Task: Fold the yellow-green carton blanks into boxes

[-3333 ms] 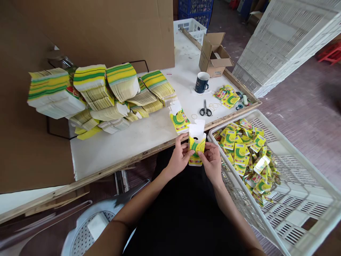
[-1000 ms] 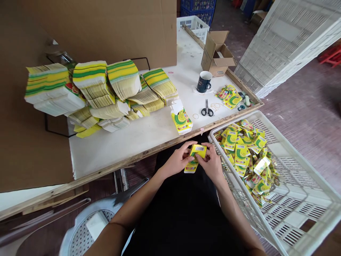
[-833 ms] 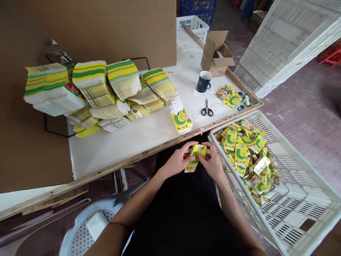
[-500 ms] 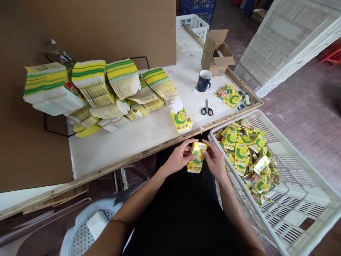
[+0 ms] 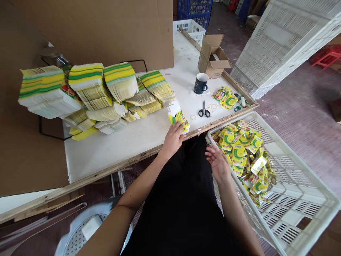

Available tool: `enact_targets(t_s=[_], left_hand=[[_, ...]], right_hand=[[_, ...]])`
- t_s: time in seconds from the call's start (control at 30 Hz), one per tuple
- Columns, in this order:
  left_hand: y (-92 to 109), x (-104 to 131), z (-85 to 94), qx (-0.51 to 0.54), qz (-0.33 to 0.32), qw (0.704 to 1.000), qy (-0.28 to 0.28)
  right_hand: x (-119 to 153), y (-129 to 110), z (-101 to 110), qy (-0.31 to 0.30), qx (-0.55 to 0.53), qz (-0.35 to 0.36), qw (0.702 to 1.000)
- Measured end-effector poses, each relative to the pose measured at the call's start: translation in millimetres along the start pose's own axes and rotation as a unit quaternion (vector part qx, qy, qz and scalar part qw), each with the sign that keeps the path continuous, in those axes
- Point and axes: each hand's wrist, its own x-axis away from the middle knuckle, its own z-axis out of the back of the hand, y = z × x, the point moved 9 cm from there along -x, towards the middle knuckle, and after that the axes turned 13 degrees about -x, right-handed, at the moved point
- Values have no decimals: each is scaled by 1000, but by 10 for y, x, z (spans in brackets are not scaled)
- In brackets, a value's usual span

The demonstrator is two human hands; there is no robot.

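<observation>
My left hand (image 5: 172,139) reaches to the table's front edge, its fingers stretched over a flat yellow-green carton (image 5: 180,118) with a white flap. The fingertips appear to rest on that carton, whose near part they hide. My right hand (image 5: 218,164) is held in the air beside the near left rim of the white plastic crate (image 5: 295,160), fingers apart and nothing in them. Inside the crate lies a heap of small folded yellow-green boxes (image 5: 238,151).
Stacks of flat cartons (image 5: 119,80) line the table's left. Scissors (image 5: 204,109), a dark mug (image 5: 200,84), a loose pile of cartons (image 5: 226,97) and an open cardboard box (image 5: 214,58) stand to the right. A wooden strip (image 5: 149,152) edges the table.
The small yellow box held between both hands has left them. My left hand has moved up and left onto the flat carton; my right hand has shifted slightly right and down, opening.
</observation>
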Motion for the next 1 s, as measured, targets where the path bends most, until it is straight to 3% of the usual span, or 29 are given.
enact_targets(t_s=[0.1,0.2,0.3,0.4,0.5,0.57,0.63,0.73,0.8,0.87,0.93,1.0], left_hand=[[-85,27,28,-2,-2,1000,12],[22,153,245,15,-20,997,75],[357,401,440,37,-105,984,141],[823,733,401,72,-257,956,124],[1028,934,327,123,-307,939,92],[927,895,347,185,-238,949,96],[671,780,352,279,-105,949,99],[425,648,135,459,57,887,5],[466,634,-50,555,105,820,-95],[526,666,-152,606,136,768,-157],[541,694,-170,627,153,745,-169],[546,701,-150,626,152,747,-165]], right_hand=[[125,249,-177,-33,-1,-47,998],[180,328,-353,-53,-4,-57,997],[156,311,-493,-74,-16,-70,995],[96,199,-522,-70,-32,-36,996],[78,102,-481,-61,-28,7,998],[103,85,-453,-62,-21,18,998],[152,108,-445,-68,-24,12,997],[240,197,-501,-91,-28,-18,995],[291,255,-564,-111,-23,-36,993],[324,291,-610,-124,-19,-44,991],[339,295,-621,-125,-13,-40,991],[344,272,-600,-117,3,-26,993]])
